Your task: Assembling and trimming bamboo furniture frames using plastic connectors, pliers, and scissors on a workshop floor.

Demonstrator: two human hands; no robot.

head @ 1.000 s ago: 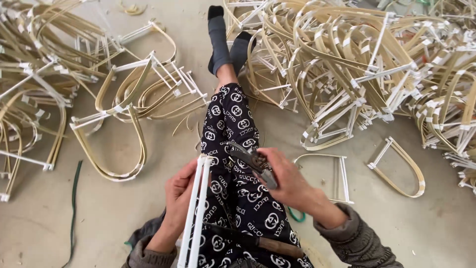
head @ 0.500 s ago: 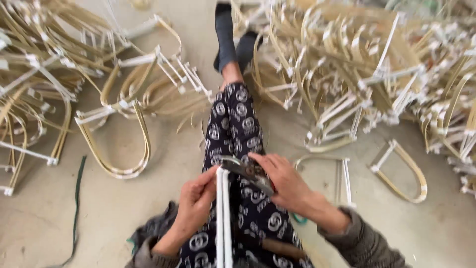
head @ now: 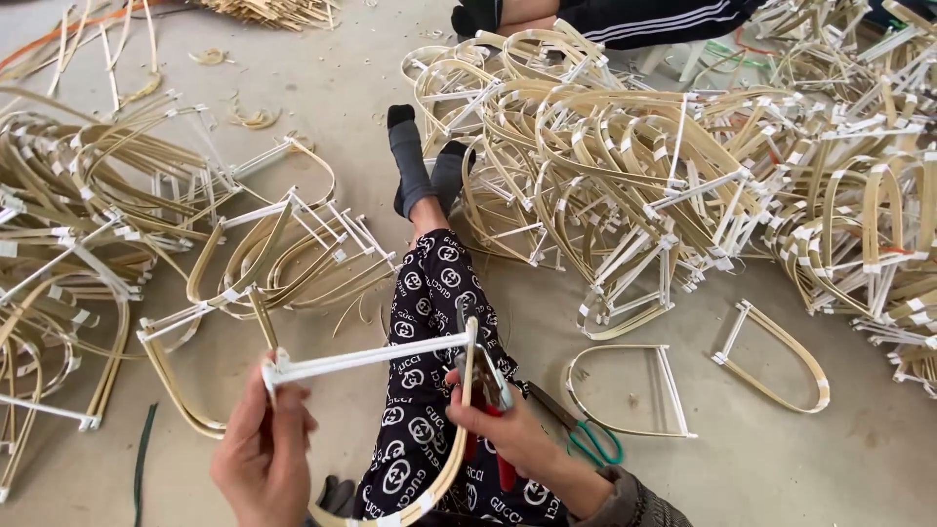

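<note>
Head view: the left hand pinches the left corner of a bamboo frame, fingers clenched on the end of its white crossbar. The right hand grips red-handled pliers, fingers wrapped round the handles, with the nose at the frame's right corner, where the white bar meets the curved strip. The frame hangs above the lap, its bow dropping out of sight at the bottom edge. Whether the plier tips bite the joint is hard to make out.

Below the hands run patterned black trousers, one leg stretched out to grey socks. Green-handled scissors lie on the floor just right of the right wrist, partly hidden by it. Near them lie two single frames.

Left, a loose pile of finished frames spreads out, cut by the picture's edge. Right, a bigger heap rises, tangled so that single frames are hard to tell apart. At the top edge sits another person's leg in dark striped trousers, mostly cut off.
</note>
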